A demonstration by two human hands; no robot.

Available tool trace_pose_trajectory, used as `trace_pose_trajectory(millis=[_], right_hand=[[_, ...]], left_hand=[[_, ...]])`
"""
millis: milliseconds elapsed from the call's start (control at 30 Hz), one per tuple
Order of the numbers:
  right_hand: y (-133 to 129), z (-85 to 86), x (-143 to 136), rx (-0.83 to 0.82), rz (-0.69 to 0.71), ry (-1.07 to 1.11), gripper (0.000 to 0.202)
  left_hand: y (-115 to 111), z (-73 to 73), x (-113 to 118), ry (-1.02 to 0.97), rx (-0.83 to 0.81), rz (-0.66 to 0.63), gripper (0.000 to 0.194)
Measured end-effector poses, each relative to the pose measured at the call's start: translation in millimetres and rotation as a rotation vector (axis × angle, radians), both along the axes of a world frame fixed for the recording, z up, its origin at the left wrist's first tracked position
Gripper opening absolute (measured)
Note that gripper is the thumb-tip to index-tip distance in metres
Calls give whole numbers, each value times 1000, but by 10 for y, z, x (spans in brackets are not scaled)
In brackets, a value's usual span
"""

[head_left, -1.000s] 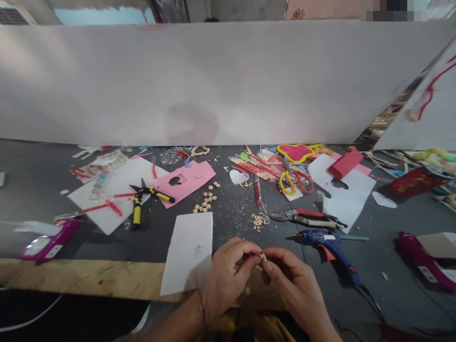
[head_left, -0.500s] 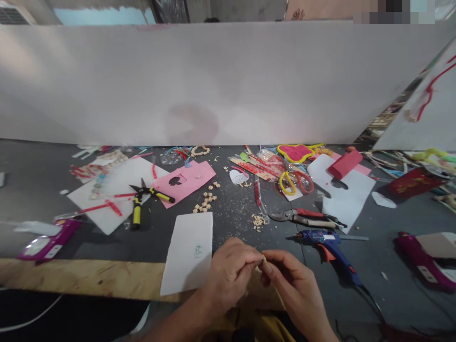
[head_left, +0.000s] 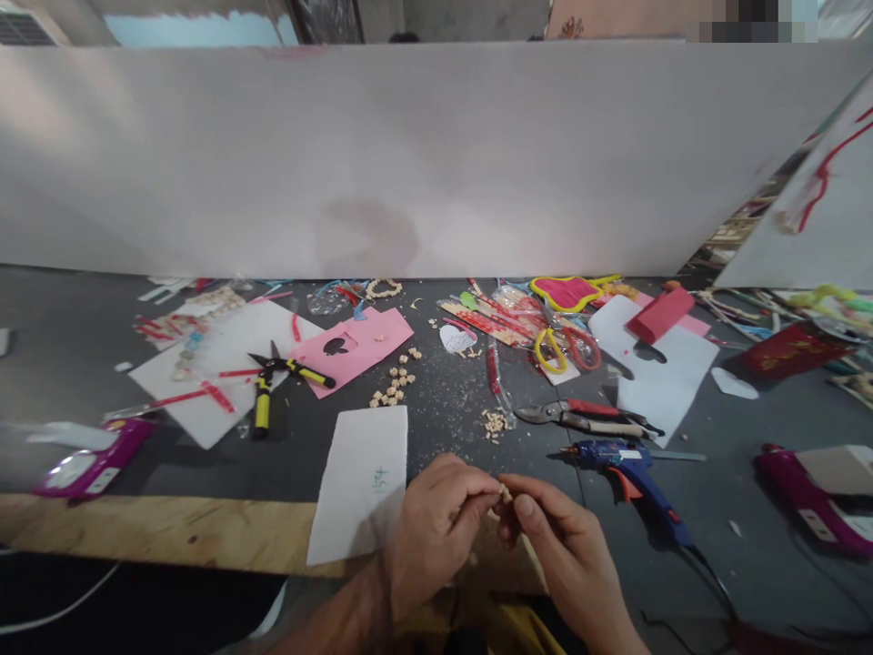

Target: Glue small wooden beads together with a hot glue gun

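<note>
A small cream-coloured cluster of little wooden-looking pieces [head_left: 505,493] sits between my fingertips near the table's front edge. My left hand [head_left: 440,523] pinches it from the left with thumb and forefinger. From the other side, the fingers of my right hand [head_left: 566,537] curl round it, the thumb close against it. Beyond my hands lies a loose pile of short cream-coloured bits [head_left: 495,424]. Several similar knobbly clusters [head_left: 392,393] are gathered further left. A white sheet with green writing [head_left: 361,482] lies beside my left hand.
To the right lie a blue glue gun [head_left: 634,478] and red-handled pruning shears [head_left: 587,418]. Yellow-and-black cutters [head_left: 269,382] rest on paper at the left. Scissors [head_left: 551,350] and craft scraps lie further back, before a tall white board [head_left: 436,155].
My right thumb has shifted slightly and lifted, so more of the small cluster shows between my fingers. Everything else on the table stays put.
</note>
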State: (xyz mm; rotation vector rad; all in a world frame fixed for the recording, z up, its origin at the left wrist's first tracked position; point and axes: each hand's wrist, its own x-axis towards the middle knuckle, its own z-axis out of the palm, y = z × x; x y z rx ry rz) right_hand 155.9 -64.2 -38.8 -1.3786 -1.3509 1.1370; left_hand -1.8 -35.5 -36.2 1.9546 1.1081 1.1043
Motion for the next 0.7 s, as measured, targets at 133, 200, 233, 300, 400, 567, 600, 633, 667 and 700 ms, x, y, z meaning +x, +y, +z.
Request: trace_pose_trajectory(millis=[133,200,233,300,400,567,600,633,667,700], right_hand=[[11,8,-8,-12,-13,28,24],[6,-4,-12,-27,-13,41,23],[2,-12,-14,-31,-17,45,22],[-4,-24,-16,-29,-28,47,20],[1,-29,-22,-4,-36,32,17],[23,-13,-44,24,-37,27,15],[24,-9,-47,24,-35,25,16],[23,-6,-50,23,-35,19,16],[21,-4,-51,24,-36,10,17],[19,-2,-51,26,-37,-1,18]], left_hand=[[17,-1,9,-12,19,1,13],[17,-18,11,-8,24,7,13],[15,-27,12,-6,27,10,13],[10,-41,13,-9,32,12,12],[5,-50,13,-18,51,13,13],[14,-69,9,-43,125,-1,13],[14,-75,7,-45,133,-2,13],[14,-80,7,-44,135,-2,13],[13,-84,7,-40,133,0,13],[12,-85,8,-38,130,6,13]])
